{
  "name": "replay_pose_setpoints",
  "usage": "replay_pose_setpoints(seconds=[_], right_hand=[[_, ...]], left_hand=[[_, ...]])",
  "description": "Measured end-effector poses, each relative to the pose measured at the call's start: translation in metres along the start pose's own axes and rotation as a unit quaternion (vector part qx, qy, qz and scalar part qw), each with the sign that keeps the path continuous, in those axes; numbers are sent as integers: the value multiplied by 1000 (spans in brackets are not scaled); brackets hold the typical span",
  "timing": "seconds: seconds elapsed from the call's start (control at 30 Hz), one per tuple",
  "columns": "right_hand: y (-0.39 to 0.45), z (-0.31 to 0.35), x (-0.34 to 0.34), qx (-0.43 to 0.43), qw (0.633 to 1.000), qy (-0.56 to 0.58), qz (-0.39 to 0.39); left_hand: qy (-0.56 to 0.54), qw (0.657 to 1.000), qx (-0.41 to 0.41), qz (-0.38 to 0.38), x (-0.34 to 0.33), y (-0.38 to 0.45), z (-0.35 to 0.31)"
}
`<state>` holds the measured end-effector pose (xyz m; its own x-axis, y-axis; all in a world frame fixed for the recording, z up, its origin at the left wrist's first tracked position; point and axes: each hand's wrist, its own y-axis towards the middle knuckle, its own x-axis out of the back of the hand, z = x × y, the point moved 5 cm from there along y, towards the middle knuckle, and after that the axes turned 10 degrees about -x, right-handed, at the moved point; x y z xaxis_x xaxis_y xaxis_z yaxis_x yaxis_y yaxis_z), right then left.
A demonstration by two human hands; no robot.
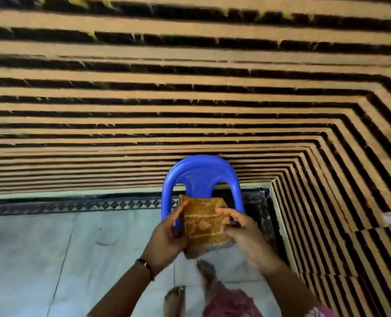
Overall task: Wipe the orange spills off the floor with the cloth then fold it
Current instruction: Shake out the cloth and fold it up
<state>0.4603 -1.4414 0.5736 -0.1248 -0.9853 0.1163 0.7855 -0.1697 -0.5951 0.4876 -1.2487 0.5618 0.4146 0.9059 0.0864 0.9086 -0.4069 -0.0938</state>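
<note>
Cloth (202, 221), an orange-brown patterned fabric already doubled into a small thick rectangle, hangs in mid-air between both hands, above the pale grey tiled floor (41, 248) and in front of the blue plastic chair (199, 177) that stands by the striped brown-and-black wall (190, 99); its long axis runs roughly upright, tilted a little, the lower end sagging toward the bare feet (175, 298). From the left, the left hand (167, 239) grips the cloth's left edge, thumb curled over the front face and fingers wrapped behind; its wrist carries a dark bracelet (145, 267). On the other side, the right hand (242, 232) pinches the upper right edge, fingers bent over the front; the two hands sit about level and equally near the bundle, touching it on opposite long sides. No orange spill shows on the visible tiles, so I judge the wiping done and the folding well along; any further fold would likely bring one short end over the other, or close the right edge across to the left.
</note>
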Motion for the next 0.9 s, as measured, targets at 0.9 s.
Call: replay_pose_setpoints(seconds=[0.9], right_hand=[[354,-336,2,-62,950,-305,6]], left_hand=[[126,953,275,15,-88,155,450]])
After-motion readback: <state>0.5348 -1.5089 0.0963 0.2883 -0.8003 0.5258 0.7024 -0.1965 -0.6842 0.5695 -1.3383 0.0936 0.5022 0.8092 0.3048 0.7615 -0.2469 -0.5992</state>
